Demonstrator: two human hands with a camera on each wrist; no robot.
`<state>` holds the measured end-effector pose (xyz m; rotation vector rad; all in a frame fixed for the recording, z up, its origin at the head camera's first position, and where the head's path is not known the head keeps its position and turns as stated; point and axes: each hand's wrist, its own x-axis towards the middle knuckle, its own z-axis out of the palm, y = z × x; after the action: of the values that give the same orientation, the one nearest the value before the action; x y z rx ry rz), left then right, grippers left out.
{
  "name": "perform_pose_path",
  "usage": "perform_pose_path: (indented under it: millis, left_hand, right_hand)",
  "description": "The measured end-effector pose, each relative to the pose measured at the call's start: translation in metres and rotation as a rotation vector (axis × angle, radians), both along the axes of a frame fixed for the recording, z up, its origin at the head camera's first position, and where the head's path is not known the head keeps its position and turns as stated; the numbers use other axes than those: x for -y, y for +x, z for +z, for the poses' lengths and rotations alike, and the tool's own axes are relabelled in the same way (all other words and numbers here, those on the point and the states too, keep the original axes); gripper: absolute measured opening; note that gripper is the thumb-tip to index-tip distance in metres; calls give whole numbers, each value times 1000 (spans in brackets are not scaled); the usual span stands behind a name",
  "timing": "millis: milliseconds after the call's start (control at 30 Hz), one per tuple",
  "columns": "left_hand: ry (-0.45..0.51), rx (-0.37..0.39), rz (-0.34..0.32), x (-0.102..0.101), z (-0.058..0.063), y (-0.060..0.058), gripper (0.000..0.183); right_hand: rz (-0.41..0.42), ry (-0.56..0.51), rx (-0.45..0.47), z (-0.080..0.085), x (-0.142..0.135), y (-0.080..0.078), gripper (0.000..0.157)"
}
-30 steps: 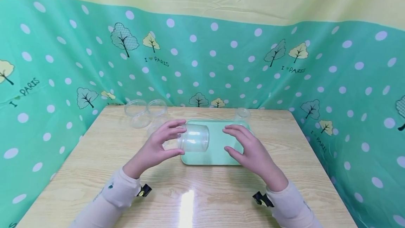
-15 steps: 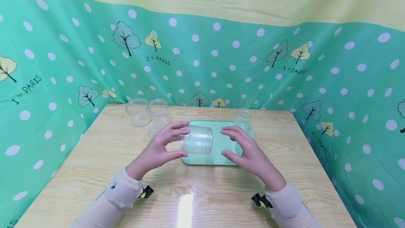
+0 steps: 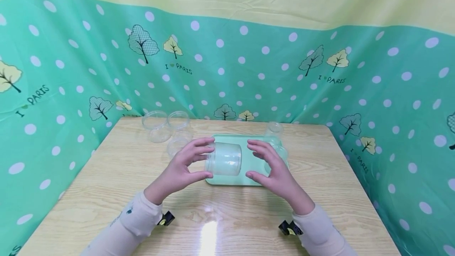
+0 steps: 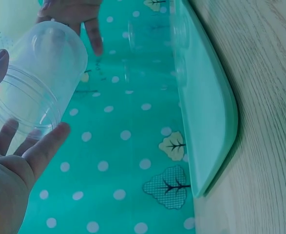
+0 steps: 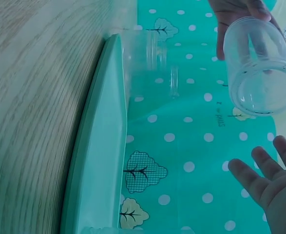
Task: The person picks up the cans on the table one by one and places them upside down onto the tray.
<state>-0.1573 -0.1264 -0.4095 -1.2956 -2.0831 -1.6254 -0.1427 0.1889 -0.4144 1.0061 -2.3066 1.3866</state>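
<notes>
A clear, wide-mouthed jar (image 3: 227, 159) lies sideways in the air over the tray, its base toward the right. My left hand (image 3: 185, 165) grips it round the ringed mouth end, thumb below and fingers above in the head view. In the left wrist view the left fingers (image 4: 43, 153) press on the jar (image 4: 60, 63) near its rim. Opposite the base, my right hand (image 3: 273, 167) is held apart with relaxed, slightly bent fingers and nothing in it. The right wrist view shows a gap between the right hand (image 5: 274, 187) and the jar (image 5: 255, 63).
Below the hands a pale green tray (image 3: 243, 181) lies on the wooden table (image 3: 170, 224). Clear jars (image 3: 273, 129) stand at the tray's right end, partly behind the right hand. Several more clear jars (image 3: 160, 133) stand at the back left. A patterned curtain (image 3: 227, 82) surrounds the table.
The left hand has carried the jar slightly to the right and nearer in the head view. The right hand has shifted a little left, so the gap between it and the jar is narrower.
</notes>
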Motion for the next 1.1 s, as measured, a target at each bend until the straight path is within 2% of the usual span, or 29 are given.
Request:
perform_pose_path:
  millis: [167,333,400,567,767,1100]
  left_hand:
    - [0,23,-3,0,1,2,70]
    - [2,27,-5,-2,3,4,70]
    - [6,25,-6,-3,3,4,70]
    - [13,41,-5,-5,4,7,70]
    - [27,55,-10,-7,4,9,69]
    - [76,68,-15,-12,-1,12,69]
  right_hand:
    - [29,-10,47,3,3,3,74]
    - [68,-29,51,24,10,15,71]
    - [79,-37,45,21,10,14,73]
    - [106,-52,44,0,6,2,80]
    - [127,-64,62,0,6,3,79]
    - [182,-149,96,1,11,6,81]
